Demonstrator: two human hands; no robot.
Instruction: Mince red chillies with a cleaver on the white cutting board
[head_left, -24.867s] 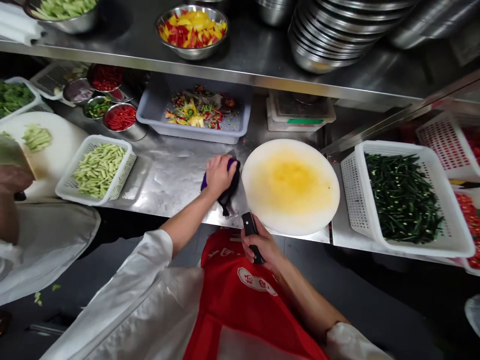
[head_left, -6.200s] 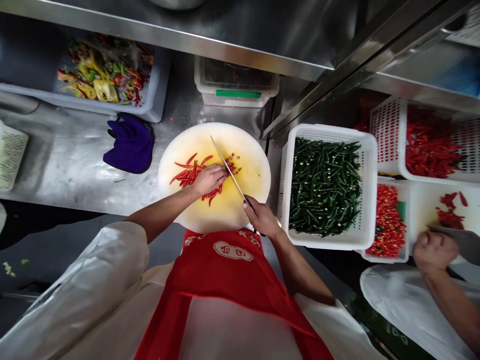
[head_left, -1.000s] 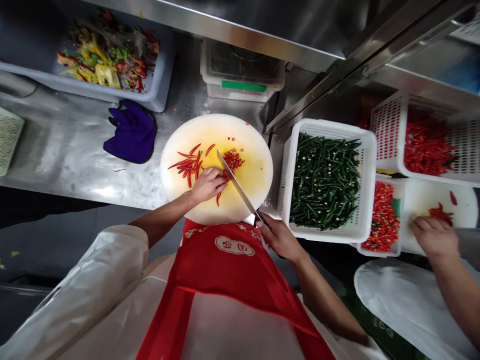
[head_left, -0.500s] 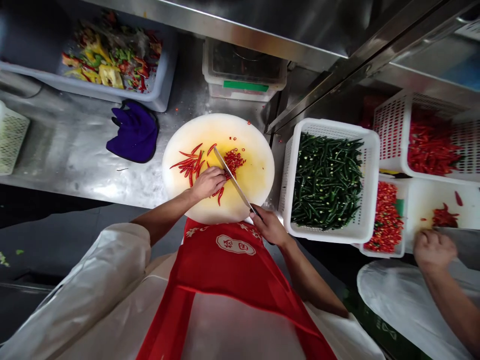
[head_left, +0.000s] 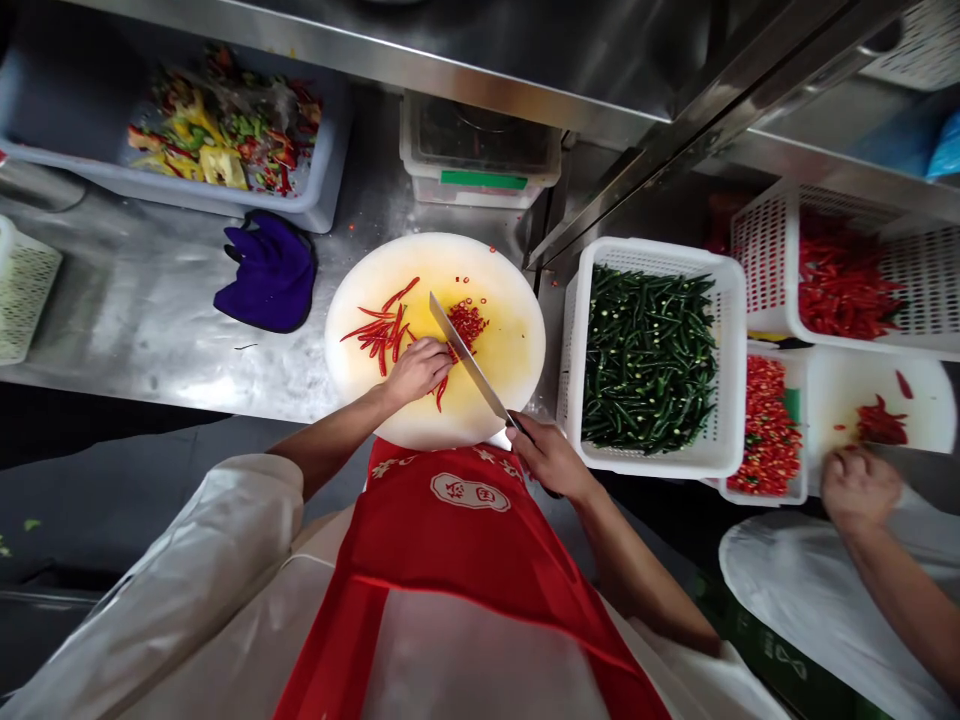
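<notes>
My left hand [head_left: 420,370] is closed, its curled fingers pressing red chili peppers [head_left: 441,393] onto a round white cutting board [head_left: 495,270]. What lies under the fingers is mostly hidden. In my right hand [head_left: 551,455] is the dark handle of a kitchen knife [head_left: 472,365]. Its long blade slants up and left across the board, close beside my left fingertips. Left of the blade lies a loose bunch of whole red chilies [head_left: 384,332]. Small chopped chili rings [head_left: 468,325] are heaped on its right, with a few scattered above.
Right of the board stands a white basket [head_left: 739,350] of green chilies. Beyond it are a tub of chopped chilies [head_left: 772,430], a basket of red chilies [head_left: 847,280] and a co-worker's hand [head_left: 861,490]. A purple cloth [head_left: 270,270], scrap bin [head_left: 330,200] and lidded box [head_left: 480,150] lie left and behind.
The view has shifted slightly. A chili that lay by the knife tip now sits farther left, near the whole ones. My right hand and the knife handle have moved a little right.
</notes>
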